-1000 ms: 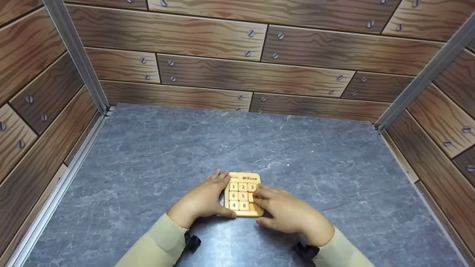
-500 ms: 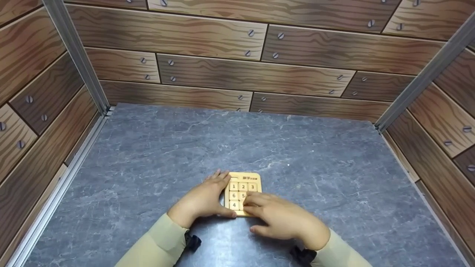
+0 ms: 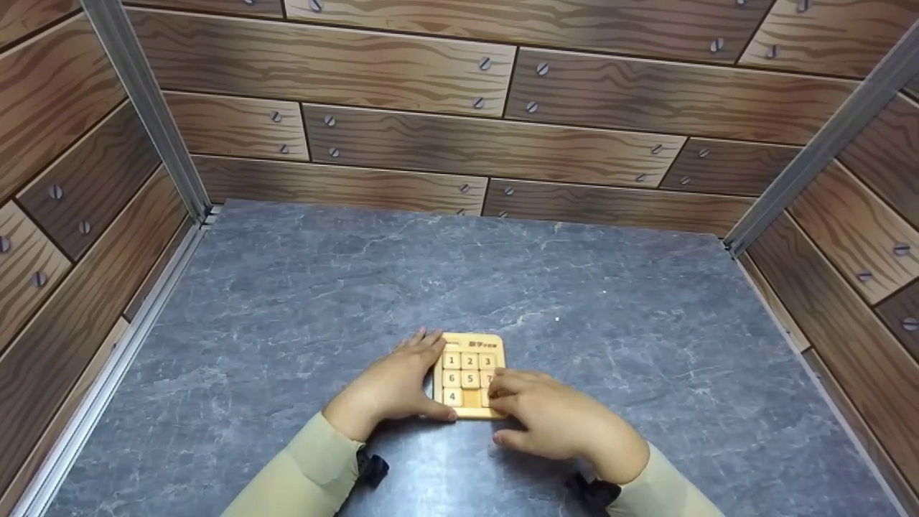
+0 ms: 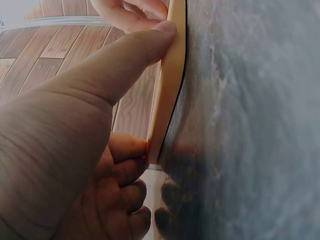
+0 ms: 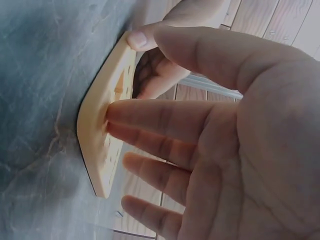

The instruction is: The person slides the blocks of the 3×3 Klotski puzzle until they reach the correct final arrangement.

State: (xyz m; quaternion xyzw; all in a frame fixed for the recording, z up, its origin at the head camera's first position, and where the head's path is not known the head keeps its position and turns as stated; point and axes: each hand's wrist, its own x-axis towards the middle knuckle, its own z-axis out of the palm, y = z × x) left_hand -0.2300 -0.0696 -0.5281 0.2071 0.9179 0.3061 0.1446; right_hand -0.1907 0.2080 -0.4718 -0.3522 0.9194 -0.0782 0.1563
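A yellow number slide puzzle [image 3: 470,414] lies flat on the table in the head view. Tiles 1, 2, 3 fill its top row; 6, 5 and a partly covered 7 make the middle one. In the bottom row, 4 stands left of a vacant slot, and fingers largely cover the right tile. My left hand [image 3: 393,382] holds the puzzle's left side, thumb at the near corner and fingers towards the far corner. My right hand [image 3: 556,416] touches the lower right tile with straight fingertips; its thumb stays off the board, as the right wrist view [image 5: 240,135] confirms.
The grey marbled table [image 3: 402,266] extends around the puzzle. Wood-patterned walls [image 3: 402,136] enclose it at the back and both sides, with metal posts [image 3: 154,122] at the corners. Black straps [image 3: 373,470] sit at both wrists.
My right fingers moved left onto the 8 tile, then back right with it. The vacant slot shifted from bottom right to bottom middle. My left hand stayed still.
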